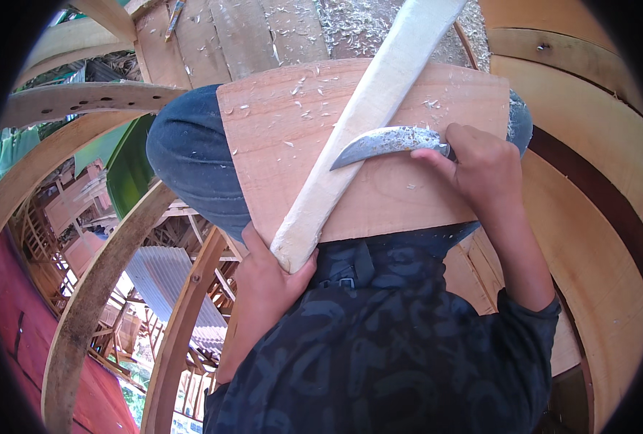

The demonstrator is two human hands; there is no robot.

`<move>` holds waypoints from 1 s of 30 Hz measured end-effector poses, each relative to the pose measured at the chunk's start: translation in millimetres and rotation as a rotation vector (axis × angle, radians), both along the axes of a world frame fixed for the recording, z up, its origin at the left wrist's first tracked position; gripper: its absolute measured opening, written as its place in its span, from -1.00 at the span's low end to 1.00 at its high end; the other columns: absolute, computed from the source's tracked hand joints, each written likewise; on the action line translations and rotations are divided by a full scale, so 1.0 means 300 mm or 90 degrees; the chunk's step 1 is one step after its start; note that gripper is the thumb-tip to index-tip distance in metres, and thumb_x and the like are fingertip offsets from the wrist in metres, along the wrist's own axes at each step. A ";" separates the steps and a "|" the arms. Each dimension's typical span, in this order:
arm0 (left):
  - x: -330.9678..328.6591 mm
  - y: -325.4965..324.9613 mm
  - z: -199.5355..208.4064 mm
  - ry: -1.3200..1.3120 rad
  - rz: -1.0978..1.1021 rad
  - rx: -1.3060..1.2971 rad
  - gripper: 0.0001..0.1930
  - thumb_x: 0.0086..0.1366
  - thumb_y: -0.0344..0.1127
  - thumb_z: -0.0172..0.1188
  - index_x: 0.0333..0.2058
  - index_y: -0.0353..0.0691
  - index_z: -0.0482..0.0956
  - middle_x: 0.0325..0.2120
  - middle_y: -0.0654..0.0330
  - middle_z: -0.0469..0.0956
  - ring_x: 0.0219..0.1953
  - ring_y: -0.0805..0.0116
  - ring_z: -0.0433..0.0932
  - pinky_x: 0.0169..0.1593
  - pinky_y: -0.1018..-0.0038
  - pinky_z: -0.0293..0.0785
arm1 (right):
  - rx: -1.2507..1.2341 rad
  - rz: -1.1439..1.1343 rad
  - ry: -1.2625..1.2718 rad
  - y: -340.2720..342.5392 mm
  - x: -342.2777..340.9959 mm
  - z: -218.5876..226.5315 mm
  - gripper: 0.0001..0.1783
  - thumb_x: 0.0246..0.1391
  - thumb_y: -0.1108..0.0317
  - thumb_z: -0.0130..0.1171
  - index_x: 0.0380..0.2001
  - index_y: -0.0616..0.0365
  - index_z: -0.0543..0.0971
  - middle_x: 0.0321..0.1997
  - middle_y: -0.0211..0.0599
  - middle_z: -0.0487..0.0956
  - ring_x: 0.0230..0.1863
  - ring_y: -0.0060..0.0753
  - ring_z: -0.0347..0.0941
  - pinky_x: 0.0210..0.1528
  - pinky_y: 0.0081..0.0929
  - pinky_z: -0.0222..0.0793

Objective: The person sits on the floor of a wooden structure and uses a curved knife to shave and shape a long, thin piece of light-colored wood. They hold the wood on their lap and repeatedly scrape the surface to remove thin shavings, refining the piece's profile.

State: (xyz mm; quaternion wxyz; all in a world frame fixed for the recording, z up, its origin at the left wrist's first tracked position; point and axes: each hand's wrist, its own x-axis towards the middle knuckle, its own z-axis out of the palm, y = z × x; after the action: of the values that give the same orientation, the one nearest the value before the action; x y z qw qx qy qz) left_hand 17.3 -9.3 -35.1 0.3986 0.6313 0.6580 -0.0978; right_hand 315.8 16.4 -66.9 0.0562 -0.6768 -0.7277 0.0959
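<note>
A long pale strip of wood [370, 108] runs slantwise across my lap, from near my waist up past the top edge of the picture. My left hand [271, 271] is closed around its near end. In my right hand [484, 163] is a knife with a curved, stained blade [390, 141]; the fingers wrap the handle, which they mostly hide. The blade lies over the strip with its tip pointing left; whether it touches the wood I cannot tell. Under both, a flat reddish wooden board [408, 206] rests across my thighs.
Wood shavings [401, 18] litter the plank floor [234, 43] and the board. Curved timber ribs [111, 267] rise on the left, with corrugated sheets [173, 286] beyond and below. Curved planks [589, 239] form a wall at the right. A small slim object [176, 19] lies at the far left.
</note>
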 end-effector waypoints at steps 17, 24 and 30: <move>-0.014 0.014 -0.010 -0.021 0.026 -0.056 -0.26 -0.01 -0.14 0.36 -0.03 -0.41 0.10 -0.46 -0.30 0.53 -0.37 -0.29 0.58 -0.31 0.07 0.52 | -0.057 -0.051 0.036 -0.016 -0.030 0.040 -0.39 0.02 -0.24 0.17 -0.70 0.12 0.47 -0.74 -0.17 0.43 -0.68 -0.11 0.43 -0.62 -0.28 0.30; -0.017 0.048 0.017 -0.069 0.012 -0.087 -0.32 0.01 -0.16 0.34 -0.12 -0.44 0.08 -0.46 -0.35 0.51 -0.36 -0.30 0.58 -0.31 0.08 0.52 | 0.050 -0.080 -0.047 0.055 0.084 -0.007 -0.35 0.00 -0.24 0.18 -0.76 0.13 0.41 -0.79 -0.18 0.38 -0.72 -0.14 0.36 -0.68 -0.33 0.21; -0.038 0.065 0.010 -0.132 0.012 -0.106 -0.33 0.03 -0.18 0.32 -0.13 -0.45 0.08 -0.44 -0.37 0.50 -0.28 -0.33 0.57 -0.25 0.12 0.51 | 0.020 -0.146 -0.015 0.042 0.041 -0.004 -0.36 0.01 -0.23 0.19 -0.75 0.13 0.39 -0.80 -0.20 0.35 -0.73 -0.13 0.36 -0.68 -0.34 0.22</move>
State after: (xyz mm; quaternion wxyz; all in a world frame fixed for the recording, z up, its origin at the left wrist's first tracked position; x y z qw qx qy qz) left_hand 5.8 10.2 -32.2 0.5166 0.5965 0.6088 -0.0823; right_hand 328.2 28.9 -68.1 0.0687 -0.7557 -0.6476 0.0691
